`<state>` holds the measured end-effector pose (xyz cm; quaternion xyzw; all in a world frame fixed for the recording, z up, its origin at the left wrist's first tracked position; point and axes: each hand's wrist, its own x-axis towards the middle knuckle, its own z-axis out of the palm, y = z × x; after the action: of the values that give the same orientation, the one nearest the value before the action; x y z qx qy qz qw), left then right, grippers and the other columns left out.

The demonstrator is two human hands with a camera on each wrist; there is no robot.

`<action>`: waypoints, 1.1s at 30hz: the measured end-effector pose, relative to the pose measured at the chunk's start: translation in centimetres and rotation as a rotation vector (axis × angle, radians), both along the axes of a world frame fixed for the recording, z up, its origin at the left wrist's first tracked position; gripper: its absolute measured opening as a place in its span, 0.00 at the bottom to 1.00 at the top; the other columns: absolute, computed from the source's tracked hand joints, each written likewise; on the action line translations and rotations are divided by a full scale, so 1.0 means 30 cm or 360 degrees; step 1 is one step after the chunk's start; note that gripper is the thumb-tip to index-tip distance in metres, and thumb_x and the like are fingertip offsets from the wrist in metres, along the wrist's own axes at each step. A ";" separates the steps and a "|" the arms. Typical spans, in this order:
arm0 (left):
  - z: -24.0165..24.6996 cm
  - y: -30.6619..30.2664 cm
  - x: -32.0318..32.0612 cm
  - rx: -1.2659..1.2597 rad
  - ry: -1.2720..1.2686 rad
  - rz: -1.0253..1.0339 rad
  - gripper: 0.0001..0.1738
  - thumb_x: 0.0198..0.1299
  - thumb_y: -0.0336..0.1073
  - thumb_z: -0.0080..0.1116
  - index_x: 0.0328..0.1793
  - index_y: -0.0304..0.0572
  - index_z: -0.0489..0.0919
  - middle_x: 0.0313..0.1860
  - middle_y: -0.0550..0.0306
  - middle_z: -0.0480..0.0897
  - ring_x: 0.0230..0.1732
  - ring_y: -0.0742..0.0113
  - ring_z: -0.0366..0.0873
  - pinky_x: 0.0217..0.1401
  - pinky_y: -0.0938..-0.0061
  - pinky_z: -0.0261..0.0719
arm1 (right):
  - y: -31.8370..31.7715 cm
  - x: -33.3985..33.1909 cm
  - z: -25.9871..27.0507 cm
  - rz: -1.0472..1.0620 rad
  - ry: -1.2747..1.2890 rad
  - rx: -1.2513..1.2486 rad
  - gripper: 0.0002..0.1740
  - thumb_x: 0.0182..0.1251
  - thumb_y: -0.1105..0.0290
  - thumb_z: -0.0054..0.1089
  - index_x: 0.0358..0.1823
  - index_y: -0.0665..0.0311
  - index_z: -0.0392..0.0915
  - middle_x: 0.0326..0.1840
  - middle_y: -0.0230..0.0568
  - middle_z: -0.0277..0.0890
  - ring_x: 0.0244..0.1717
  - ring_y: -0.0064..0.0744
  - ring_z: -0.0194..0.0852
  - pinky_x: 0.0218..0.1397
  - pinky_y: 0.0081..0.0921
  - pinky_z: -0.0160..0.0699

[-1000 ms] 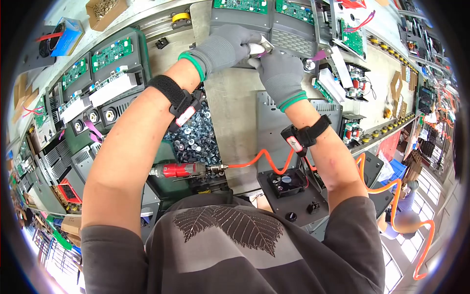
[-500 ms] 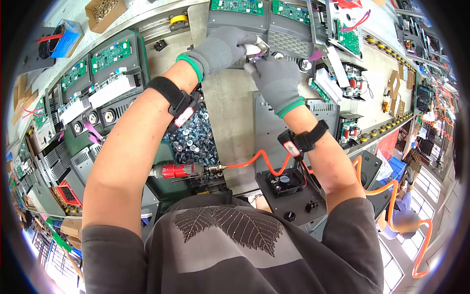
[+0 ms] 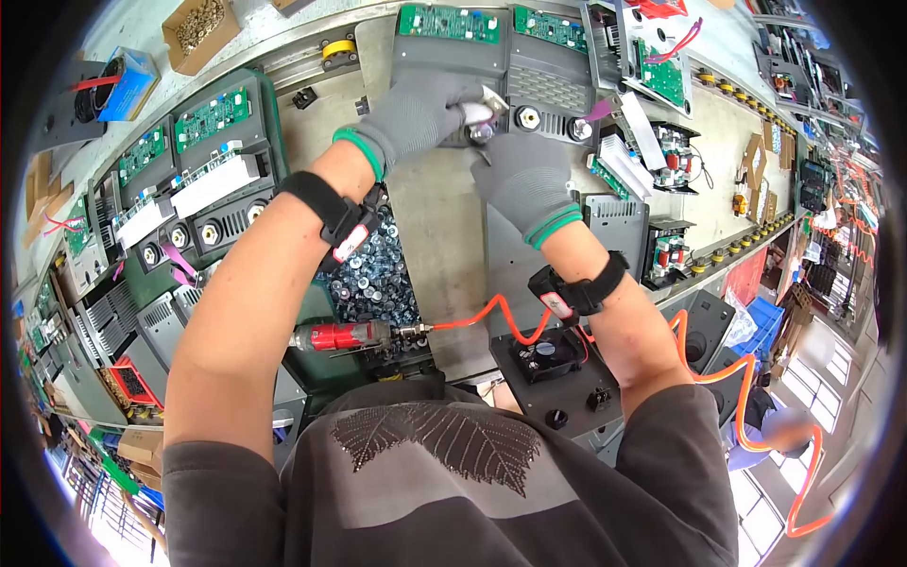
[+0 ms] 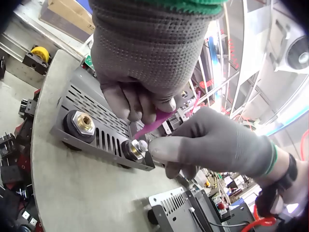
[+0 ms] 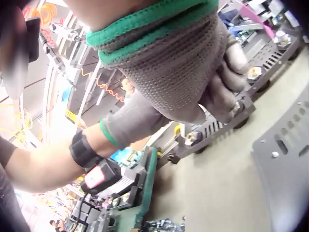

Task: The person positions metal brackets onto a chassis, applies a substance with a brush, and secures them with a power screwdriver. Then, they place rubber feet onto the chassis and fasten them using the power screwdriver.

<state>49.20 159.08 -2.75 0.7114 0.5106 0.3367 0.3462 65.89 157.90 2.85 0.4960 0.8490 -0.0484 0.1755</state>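
Note:
In the head view, my gloved left hand (image 3: 416,118) reaches over the near edge of a grey metal casing (image 3: 458,52). Its fingers and thumb pinch a purple strip (image 4: 153,124), seen in the left wrist view, beside a bolt terminal (image 4: 134,150). A flat silver tab (image 3: 493,101) shows at these fingertips. My gloved right hand (image 3: 529,184) comes in from the near right. Thumb and forefinger meet at the silver nut (image 4: 143,145) on that terminal's end. A second brass-centred terminal (image 4: 83,123) sits on the same casing edge.
A red air screwdriver (image 3: 345,335) with an orange hose (image 3: 496,302) lies by a heap of screws (image 3: 368,274). Casings with green circuit boards (image 3: 213,115) stand at left. A fan panel (image 3: 539,387) lies close to my body. Roller tracks (image 3: 727,249) run along the right.
My right hand has drawn back a little towards me, uncovering more of the terminals. The left hand stays at the casing edge; the head view has shifted slightly.

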 end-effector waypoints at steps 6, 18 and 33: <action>0.050 -0.147 -0.028 0.0126 0.0316 0.0613 0.22 0.59 0.45 0.63 0.60 0.50 0.79 0.51 0.53 0.81 0.51 0.51 0.79 0.54 0.61 0.77 | -0.118 -0.032 0.089 0.0215 0.0015 -0.0763 0.22 0.64 0.51 0.56 0.46 0.63 0.77 0.36 0.49 0.81 0.44 0.48 0.82 0.45 0.42 0.79; -0.049 -0.322 -0.016 -0.0472 0.0393 0.0630 0.31 0.61 0.37 0.57 0.71 0.48 0.65 0.67 0.46 0.71 0.61 0.43 0.75 0.62 0.59 0.74 | -0.466 -0.157 -0.126 -0.0193 0.0210 -0.0849 0.20 0.67 0.58 0.56 0.52 0.64 0.71 0.46 0.48 0.81 0.47 0.50 0.82 0.48 0.42 0.81; 0.212 -0.681 -0.506 -0.0653 0.0022 0.0071 0.23 0.60 0.38 0.63 0.61 0.38 0.76 0.50 0.45 0.84 0.53 0.53 0.83 0.55 0.65 0.79 | -0.479 -0.112 -0.258 -0.0477 0.0483 -0.0429 0.11 0.64 0.71 0.53 0.46 0.60 0.81 0.46 0.50 0.83 0.50 0.51 0.83 0.49 0.43 0.81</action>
<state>34.03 138.64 3.60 0.6168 0.5864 0.2284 0.4728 62.52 143.54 -4.89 0.5756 0.7684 -0.2606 0.1016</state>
